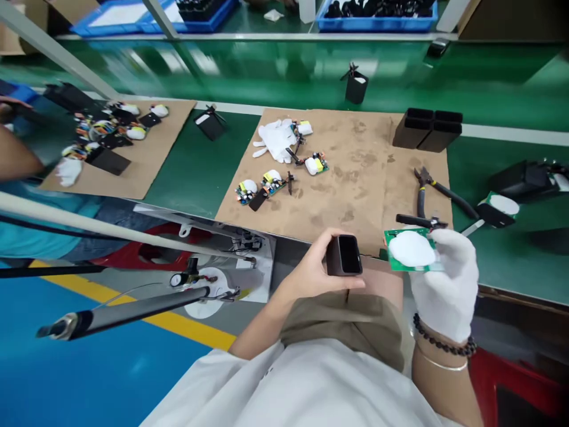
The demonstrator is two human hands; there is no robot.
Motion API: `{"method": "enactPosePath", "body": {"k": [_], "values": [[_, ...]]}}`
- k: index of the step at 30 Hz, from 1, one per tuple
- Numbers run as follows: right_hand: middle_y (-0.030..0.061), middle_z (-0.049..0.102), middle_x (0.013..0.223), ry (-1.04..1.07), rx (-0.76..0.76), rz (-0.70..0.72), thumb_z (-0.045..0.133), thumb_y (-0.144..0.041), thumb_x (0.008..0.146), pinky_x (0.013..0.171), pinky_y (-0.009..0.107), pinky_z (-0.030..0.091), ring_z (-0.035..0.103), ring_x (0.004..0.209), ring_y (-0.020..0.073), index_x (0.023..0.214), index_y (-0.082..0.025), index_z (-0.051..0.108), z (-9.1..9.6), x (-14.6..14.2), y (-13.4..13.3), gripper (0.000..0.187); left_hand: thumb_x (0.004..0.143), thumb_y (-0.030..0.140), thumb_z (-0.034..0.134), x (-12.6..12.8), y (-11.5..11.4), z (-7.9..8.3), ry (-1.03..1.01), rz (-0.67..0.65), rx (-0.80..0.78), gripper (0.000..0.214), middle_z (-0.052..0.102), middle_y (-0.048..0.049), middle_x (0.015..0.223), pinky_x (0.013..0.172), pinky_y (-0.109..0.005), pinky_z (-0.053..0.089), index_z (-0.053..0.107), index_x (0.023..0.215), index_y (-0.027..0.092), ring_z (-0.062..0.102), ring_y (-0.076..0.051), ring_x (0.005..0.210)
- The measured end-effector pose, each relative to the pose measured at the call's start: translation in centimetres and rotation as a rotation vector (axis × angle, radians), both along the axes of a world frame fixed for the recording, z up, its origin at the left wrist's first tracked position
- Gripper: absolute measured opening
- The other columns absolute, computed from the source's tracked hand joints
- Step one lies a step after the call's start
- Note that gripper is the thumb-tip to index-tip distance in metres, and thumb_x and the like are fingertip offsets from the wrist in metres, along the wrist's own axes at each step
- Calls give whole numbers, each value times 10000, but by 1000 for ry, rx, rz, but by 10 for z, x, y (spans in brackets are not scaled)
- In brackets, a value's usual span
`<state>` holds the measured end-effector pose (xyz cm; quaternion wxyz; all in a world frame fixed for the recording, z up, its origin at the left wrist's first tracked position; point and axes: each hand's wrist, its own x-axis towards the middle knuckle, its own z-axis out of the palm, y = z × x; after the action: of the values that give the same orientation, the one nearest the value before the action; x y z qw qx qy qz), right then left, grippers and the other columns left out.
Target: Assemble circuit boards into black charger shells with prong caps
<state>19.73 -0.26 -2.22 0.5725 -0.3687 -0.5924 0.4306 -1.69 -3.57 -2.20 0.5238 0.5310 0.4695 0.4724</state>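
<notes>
My bare left hand (315, 270) is closed round a black rectangular plastic case (347, 255), its open end facing up towards me. In my right hand (447, 279), which wears a white glove, is a green circuit board (411, 249) with a white pad on its face and a black end piece at its upper edge. The board and the case are apart, both above my lap. Behind the right hand, a pair of pliers (425, 184) with dark handles lies with jaws pointing away. Several circuit boards (315, 164) and a white glove (278, 139) rest on the cardboard sheet.
Black cases (427, 129) stand at the cardboard's (351, 196) far right corner. More cases and a board (502, 204) lie on the right. Another person's arm (18, 148) is at the left by a pile of boards (106, 130). Blue trays (377, 24) line the back.
</notes>
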Motion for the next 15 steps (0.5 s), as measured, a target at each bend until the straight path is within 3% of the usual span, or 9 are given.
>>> {"method": "enactPosePath", "body": {"k": [3, 6, 10, 15], "values": [[-10, 757, 963, -107, 225, -91, 929, -226, 634, 783, 343, 630, 727, 885, 207, 1112, -328, 739, 10, 0, -16, 524, 632, 404, 922, 6, -1, 10, -29, -90, 100, 670, 652, -81, 1132, 920, -337, 524, 566, 1165, 208, 655, -237, 1044], [15, 771, 993, -269, 367, 19, 898, -155, 663, 729, 357, 639, 743, 827, 216, 1155, -302, 725, 22, 1, -20, 542, 663, 375, 913, 11, 0, 13, -8, -121, 270, 651, 662, -95, 1174, 974, -363, 506, 574, 1195, 216, 648, -252, 1101], [-1, 767, 894, -349, 425, 135, 850, -98, 703, 687, 304, 630, 737, 748, 178, 1231, -274, 684, 34, 3, -18, 581, 688, 368, 898, 13, 2, 12, 20, -148, 403, 647, 666, -109, 1196, 982, -367, 504, 589, 1236, 214, 639, -252, 1116], [-69, 707, 712, -278, 359, 344, 723, 20, 751, 681, 260, 632, 691, 617, 131, 1350, -314, 604, 48, 0, -15, 696, 689, 459, 885, 15, 0, 14, 58, -148, 373, 656, 683, -104, 1189, 972, -380, 526, 622, 1240, 217, 659, -259, 1109]]}}
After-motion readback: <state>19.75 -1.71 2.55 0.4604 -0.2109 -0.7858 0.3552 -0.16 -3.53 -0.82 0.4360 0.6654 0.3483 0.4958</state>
